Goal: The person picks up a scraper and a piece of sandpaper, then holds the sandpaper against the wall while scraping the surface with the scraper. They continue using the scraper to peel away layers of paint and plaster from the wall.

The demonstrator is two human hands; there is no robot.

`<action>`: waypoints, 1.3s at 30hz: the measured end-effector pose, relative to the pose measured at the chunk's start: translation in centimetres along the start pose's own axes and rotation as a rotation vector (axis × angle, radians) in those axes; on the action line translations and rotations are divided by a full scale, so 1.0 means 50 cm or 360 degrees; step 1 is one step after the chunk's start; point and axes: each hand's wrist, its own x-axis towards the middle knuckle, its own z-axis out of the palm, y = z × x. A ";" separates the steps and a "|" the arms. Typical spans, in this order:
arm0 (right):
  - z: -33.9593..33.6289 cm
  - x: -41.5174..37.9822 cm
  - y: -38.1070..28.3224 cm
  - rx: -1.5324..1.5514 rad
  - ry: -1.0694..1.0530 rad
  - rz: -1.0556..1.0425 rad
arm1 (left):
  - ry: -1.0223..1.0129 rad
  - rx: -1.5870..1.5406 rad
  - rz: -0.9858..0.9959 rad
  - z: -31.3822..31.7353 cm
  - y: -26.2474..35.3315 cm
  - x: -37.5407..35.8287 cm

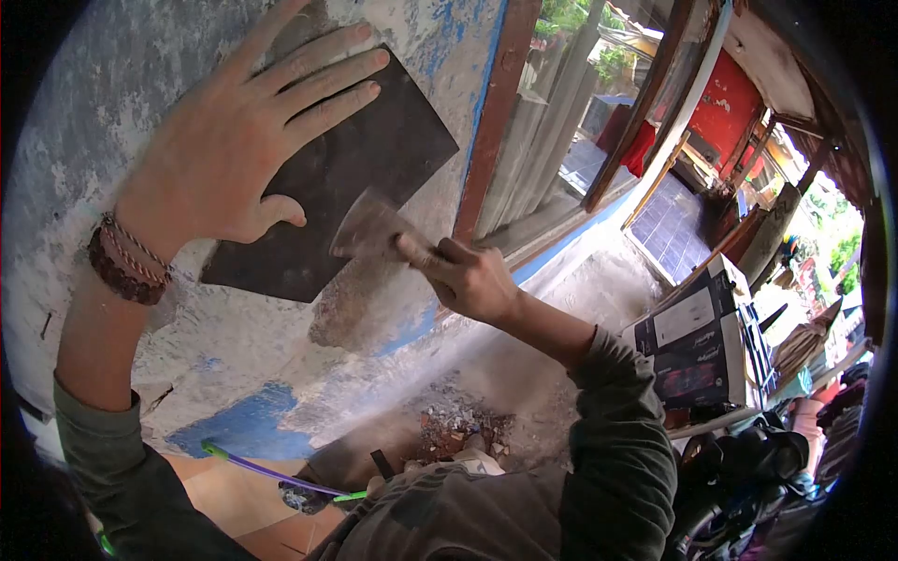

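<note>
Shirt (449, 514) at six o'clock; left hand (210, 150), fingers outstretched, flat over dark sheet (374, 150) against wall (243, 346), long axis seven-to-one o'clock; right hand (475, 283) grips scraper (367, 224), blade toward ten, overlapping sheet's lower-right edge.

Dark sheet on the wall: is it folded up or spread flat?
Spread flat: the dark sheet lies against the wall under the left hand, no fold visible.

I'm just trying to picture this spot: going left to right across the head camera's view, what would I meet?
Bracelets, the left hand, a flat scraper, the right hand, a brown-framed window, then a printed black box.
</note>
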 end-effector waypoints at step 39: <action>-0.066 0.060 0.025 -0.0187 0.0351 0.0209 | 0.0174 0.0318 0.0337 0.081 -0.064 0.043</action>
